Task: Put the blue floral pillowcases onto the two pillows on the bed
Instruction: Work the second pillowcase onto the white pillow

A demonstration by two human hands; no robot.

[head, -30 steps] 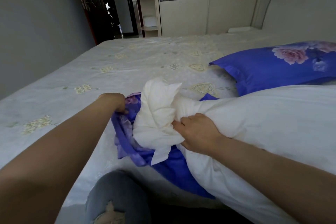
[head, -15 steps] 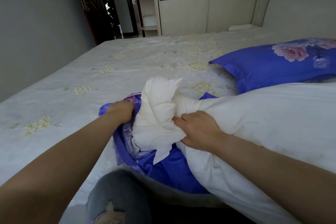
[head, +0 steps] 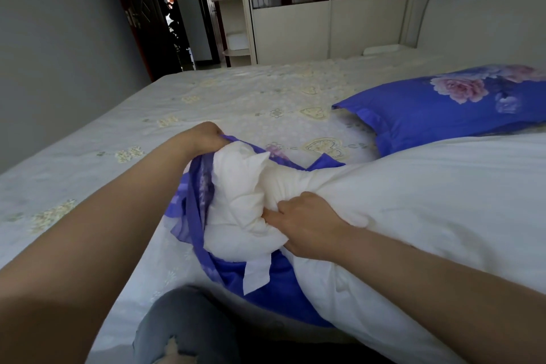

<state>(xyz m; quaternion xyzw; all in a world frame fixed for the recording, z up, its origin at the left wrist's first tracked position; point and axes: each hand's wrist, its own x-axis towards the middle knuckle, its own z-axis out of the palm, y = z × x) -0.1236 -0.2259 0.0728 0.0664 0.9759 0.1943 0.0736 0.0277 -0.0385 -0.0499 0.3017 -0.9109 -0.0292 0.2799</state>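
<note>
Bedroom with a broad bed (head: 206,103) under a pale patterned sheet, and we kneel at its near edge, a jeans knee (head: 183,325) showing at the bottom of the view. Just beyond the knee lies the second pillowcase (head: 271,284), blue and limp, with the bare white pillow (head: 428,201) resting on it and reaching off toward the right edge of the bed.

Our right hand (head: 307,224) is curled tight, bunching the pillow's end into a neck. Our left hand (head: 206,136) pinches the case's hem and holds it raised at the top of that bunched end — the mouth stands partly round the stuffing.

We judge the pillow light, soft and springy; squeezed, it shrinks, and let go it will swell again. So it pays to grip it close behind the leading corner and feed that corner in first. The case looks thin and smooth, likely slippery and easy to let slide, with no stiffness of its own. We would take it by the hem, thumb inside, and draw it along the pillow in stages, shifting the right hand back as the cloth advances.

Farther off, near the right edge by the headboard (head: 472,9), the first pillow (head: 443,112) already wears its floral case. Beyond the far edge stand a wardrobe (head: 325,23) and an open door (head: 141,18).
</note>
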